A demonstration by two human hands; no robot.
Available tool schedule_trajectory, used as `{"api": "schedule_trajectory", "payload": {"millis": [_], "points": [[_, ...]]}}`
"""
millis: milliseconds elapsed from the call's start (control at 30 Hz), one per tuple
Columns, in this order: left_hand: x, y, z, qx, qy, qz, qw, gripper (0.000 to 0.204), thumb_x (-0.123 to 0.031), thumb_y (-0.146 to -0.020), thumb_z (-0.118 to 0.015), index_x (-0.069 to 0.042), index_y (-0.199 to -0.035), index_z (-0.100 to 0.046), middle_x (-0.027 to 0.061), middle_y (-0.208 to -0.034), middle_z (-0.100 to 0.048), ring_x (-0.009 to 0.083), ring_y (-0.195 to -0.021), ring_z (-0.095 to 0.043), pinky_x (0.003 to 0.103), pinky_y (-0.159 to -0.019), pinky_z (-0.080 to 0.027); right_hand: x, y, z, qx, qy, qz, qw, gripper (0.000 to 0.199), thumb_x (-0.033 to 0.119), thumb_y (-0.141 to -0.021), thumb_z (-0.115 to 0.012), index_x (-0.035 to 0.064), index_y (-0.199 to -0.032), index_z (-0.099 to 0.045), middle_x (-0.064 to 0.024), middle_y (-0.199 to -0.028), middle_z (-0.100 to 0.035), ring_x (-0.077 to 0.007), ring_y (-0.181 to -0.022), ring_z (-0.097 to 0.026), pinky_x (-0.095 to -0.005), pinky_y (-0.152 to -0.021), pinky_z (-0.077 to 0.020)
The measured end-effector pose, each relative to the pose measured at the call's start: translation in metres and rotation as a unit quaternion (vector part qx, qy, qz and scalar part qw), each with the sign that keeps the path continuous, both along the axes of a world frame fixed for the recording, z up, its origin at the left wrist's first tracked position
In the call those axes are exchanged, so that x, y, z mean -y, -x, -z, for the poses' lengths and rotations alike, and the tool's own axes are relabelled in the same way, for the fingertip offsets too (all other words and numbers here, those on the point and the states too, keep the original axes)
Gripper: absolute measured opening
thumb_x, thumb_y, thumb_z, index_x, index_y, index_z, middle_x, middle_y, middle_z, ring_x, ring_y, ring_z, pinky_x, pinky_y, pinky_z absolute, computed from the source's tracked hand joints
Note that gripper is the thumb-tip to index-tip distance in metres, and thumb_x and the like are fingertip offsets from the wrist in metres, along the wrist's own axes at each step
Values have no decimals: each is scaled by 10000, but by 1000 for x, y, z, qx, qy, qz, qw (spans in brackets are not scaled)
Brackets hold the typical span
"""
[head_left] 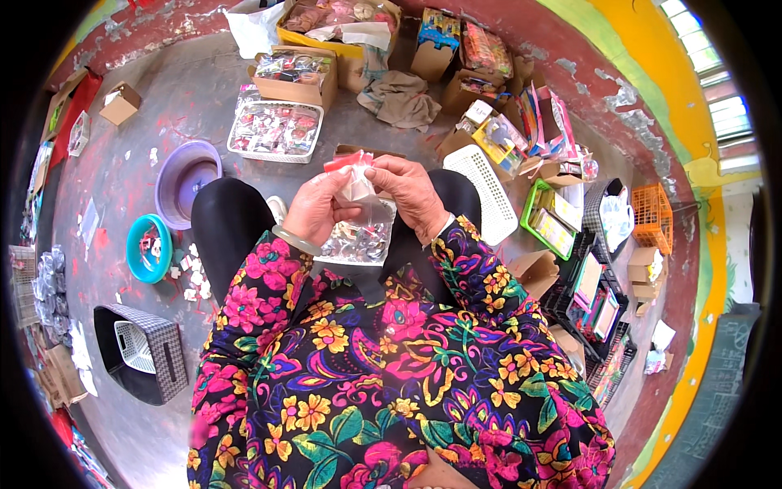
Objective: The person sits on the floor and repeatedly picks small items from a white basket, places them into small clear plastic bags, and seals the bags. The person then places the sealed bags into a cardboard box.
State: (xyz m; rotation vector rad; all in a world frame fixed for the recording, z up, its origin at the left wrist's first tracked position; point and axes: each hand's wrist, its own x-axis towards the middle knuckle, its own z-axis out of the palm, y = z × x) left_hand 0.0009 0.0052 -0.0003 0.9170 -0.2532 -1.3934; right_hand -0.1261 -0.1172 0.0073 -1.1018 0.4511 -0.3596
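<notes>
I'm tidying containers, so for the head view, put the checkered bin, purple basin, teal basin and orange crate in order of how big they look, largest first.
1. Checkered bin
2. Purple basin
3. Teal basin and orange crate: too alike to rank, and nearness may skew them.

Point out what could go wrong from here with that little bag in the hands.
The thin plastic bag, pinched between left hand and right hand, might slip and drop into the crowded white basket below, where it could get lost among the small items. A shifting knee could perhaps jostle that basket. The loose white pieces beside the teal bowl might get stepped on.
</notes>
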Motion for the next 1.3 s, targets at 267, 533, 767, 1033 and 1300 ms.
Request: {"api": "schedule_trajectory", "payload": {"millis": [267,533,767,1033,1300], "points": [[2,5,-4,-32,-9,-18,999,294,-239,-875,-515,-42,-1093,-522,58,-947,-594,139,-783,-601,242,-594,-531,-11,-5,-14,33,-133,-25,990,159,194,-800,-649,50,-865,-630,36,-797,-574,-37,-694,-484,-183,-649,-386],[0,0,2,-69,7,-59,996,297,-261,-886,-496,-47,-1090,-520,48,-943,-593,131,-781,-596,231,-571,-523,8,7,-8,36,220,-37,974,132,82,-749,-663,1,-689,-578,-7,-880,-482,-97,-792,-473,-233,-734,-372],[0,-3,0,-22,-1,-67,998,303,-269,-880,-508,-51,-1091,-518,40,-916,-603,124,-757,-600,214,-540,-513,14,14,-8,13,452,41,891,161,119,-765,-665,-16,-725,-585,-21,-902,-553,-84,-819,-496,-212,-708,-390],[6,7,6,160,-51,-55,984,290,-292,-880,-518,-23,-980,-560,63,-851,-619,120,-681,-601,220,-518,-506,7,4,4,-121,48,-23,991,176,181,-788,-658,33,-864,-603,26,-737,-557,-28,-622,-456,-174,-543,-358],[7,5,7,94,-81,-58,991,278,-291,-885,-510,-27,-951,-567,56,-832,-616,115,-670,-595,222,-495,-497,6,5,9,-47,97,81,991,117,105,-802,-625,27,-877,-580,19,-722,-561,-40,-635,-500,-163,-571,-389]]}}
